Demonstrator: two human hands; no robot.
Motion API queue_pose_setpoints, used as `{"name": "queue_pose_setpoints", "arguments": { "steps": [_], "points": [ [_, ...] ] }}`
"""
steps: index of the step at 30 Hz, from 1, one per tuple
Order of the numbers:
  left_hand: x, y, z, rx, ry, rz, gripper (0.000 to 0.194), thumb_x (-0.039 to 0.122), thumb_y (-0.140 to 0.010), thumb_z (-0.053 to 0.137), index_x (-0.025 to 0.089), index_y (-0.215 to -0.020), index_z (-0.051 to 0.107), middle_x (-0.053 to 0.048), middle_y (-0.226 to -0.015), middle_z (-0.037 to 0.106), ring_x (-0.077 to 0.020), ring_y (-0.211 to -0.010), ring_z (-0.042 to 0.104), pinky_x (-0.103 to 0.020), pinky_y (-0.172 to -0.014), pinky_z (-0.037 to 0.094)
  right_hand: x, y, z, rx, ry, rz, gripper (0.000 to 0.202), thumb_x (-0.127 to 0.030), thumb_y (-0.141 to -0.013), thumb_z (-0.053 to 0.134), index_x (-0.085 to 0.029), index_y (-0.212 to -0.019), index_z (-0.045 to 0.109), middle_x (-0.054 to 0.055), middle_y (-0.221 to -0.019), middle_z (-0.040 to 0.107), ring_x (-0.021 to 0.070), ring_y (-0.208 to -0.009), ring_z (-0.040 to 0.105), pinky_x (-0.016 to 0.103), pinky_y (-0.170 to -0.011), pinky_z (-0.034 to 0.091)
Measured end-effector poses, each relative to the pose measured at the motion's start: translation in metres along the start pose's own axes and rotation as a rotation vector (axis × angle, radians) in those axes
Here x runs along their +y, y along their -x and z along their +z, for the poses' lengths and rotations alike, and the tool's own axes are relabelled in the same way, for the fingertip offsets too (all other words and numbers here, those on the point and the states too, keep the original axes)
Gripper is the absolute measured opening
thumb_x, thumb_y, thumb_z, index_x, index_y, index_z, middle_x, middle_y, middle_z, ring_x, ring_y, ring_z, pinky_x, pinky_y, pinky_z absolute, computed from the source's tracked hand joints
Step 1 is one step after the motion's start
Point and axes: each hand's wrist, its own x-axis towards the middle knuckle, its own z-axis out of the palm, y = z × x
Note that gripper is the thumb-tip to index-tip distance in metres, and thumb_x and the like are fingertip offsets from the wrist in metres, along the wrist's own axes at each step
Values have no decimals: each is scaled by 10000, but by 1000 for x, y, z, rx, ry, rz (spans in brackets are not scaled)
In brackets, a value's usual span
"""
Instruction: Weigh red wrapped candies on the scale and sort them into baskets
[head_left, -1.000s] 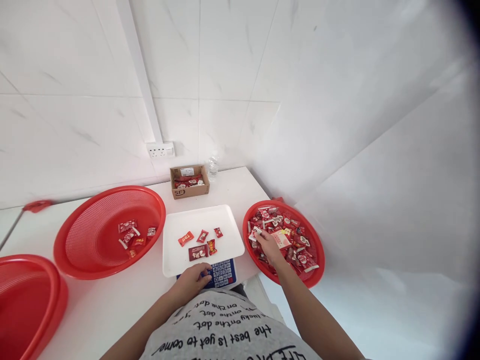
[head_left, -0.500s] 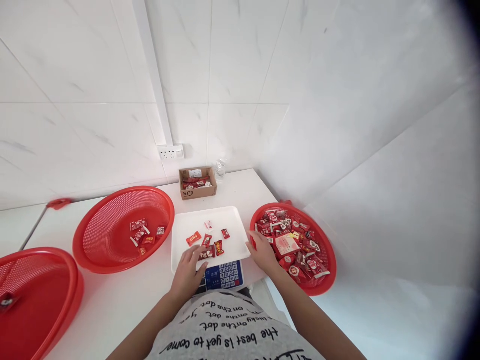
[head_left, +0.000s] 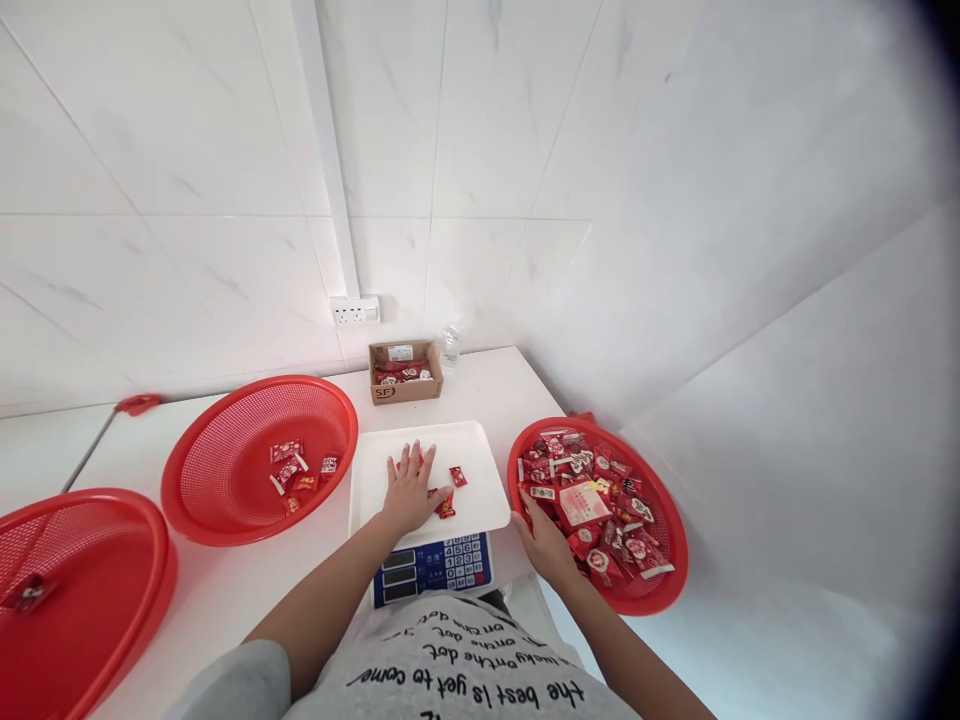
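My left hand [head_left: 409, 497] lies palm down, fingers spread, over the white scale tray [head_left: 480, 450]. It partly covers several red-wrapped candies; one small red candy [head_left: 458, 477] lies apart beyond it, and another red and yellow candy [head_left: 447, 506] shows by the thumb. My right hand [head_left: 541, 540] is at the near left rim of the right red basket [head_left: 679, 540], beside the tray's near right corner. Its fingers reach over the rim with the thumb outside. That basket holds many red and white candy packets and a pale pink packet [head_left: 583, 504].
Below the tray is the scale's blue keypad [head_left: 465, 565]. Left stand a red basket [head_left: 225, 450] with several candies and another red basket [head_left: 82, 620] with a dark packet. A cardboard box [head_left: 405, 393] of red packets and a clear plastic item [head_left: 450, 348] stand by the wall.
My left hand has moved forward and right over the tray, from its near edge onto the candies, fingers spreading. My right hand stays by the basket rim. The view has shifted slightly.
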Motion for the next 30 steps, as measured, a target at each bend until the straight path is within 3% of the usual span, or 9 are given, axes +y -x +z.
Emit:
{"name": "queue_pose_setpoints", "arguments": {
  "steps": [5, 8, 12, 15, 17, 20, 23, 26, 30],
  "points": [
    [29, -9, 3, -28, 20, -37, 783, 699, -785, 317, 257, -1426, 230, -165, -1497, 178, -406, -1360, 61, -649, -1010, 48, 2, 0, 1, 0, -23, 11, 631, -485, -869, 299, -119, -1383, 318, 124, -1407, 393, 218, -1306, 345, 346, -1056, 276],
    [37, -9, 12, 11, 9, -34, 710, 660, -804, 338, 277, -1400, 299, -149, -1486, 225, -422, -1351, 79, -664, -998, 28, 3, -1, 1, -13, -14, 52, 629, -495, -866, 302, -141, -1385, 319, 122, -1397, 407, 227, -1284, 381, 360, -1030, 309],
    [27, -10, 11, 46, -16, 76, 463, 452, -881, 348, 286, -1304, 439, -96, -1438, 342, -346, -1329, 212, -608, -1035, 76, 3, -1, 1, -35, 1, 71, 630, -505, -866, 289, -153, -1388, 316, 118, -1389, 419, 227, -1272, 400, 361, -1012, 329],
    [12, -9, -3, 41, -11, 237, 396, 304, -870, 388, 280, -1257, 468, -72, -1325, 473, -267, -1245, 352, -531, -1052, 155, 3, -1, 0, -41, 16, 73, 642, -513, -863, 276, -144, -1386, 316, 121, -1389, 418, 227, -1274, 398, 357, -1014, 329],
    [3, -7, -13, 41, -18, 296, 381, 289, -848, 424, 271, -1223, 493, -71, -1238, 527, -245, -1177, 414, -502, -1057, 168, 2, -1, 0, -43, 25, 72, 649, -509, -862, 266, -122, -1380, 322, 135, -1384, 422, 228, -1274, 398, 355, -1015, 329],
    [-3, -3, -20, 60, -38, 301, 417, 400, -829, 472, 256, -1219, 499, -86, -1203, 532, -259, -1148, 431, -521, -1064, 121, 1, 0, 0, -48, 31, 75, 654, -506, -861, 265, -107, -1377, 324, 140, -1392, 410, 226, -1282, 387, 348, -1024, 318],
    [2, 0, -15, 94, -42, 229, 480, 484, -841, 442, 270, -1271, 457, -108, -1295, 471, -297, -1212, 373, -572, -1044, 101, 0, 0, 0, -47, 30, 78, 651, -507, -859, 272, -114, -1374, 331, 130, -1401, 399, 221, -1286, 380, 341, -1030, 312],
    [9, 2, -6, 103, -44, 182, 362, 408, -893, 370, 278, -1194, 522, -101, -1308, 468, -292, -1228, 363, -597, -1025, 119, 1, -1, 1, -41, 25, 72, 639, -499, -859, 274, -116, -1365, 347, 128, -1392, 412, 222, -1282, 387, 347, -1031, 313],
    [6, 2, -7, 103, -42, 281, 280, 264, -886, 376, 244, -1077, 579, -73, -1192, 551, -235, -1133, 450, -523, -1051, 159, 4, -1, 2, -30, 27, 60, 631, -503, -858, 279, -129, -1359, 357, 123, -1377, 434, 223, -1269, 405, 346, -1028, 318]
  ]
}}
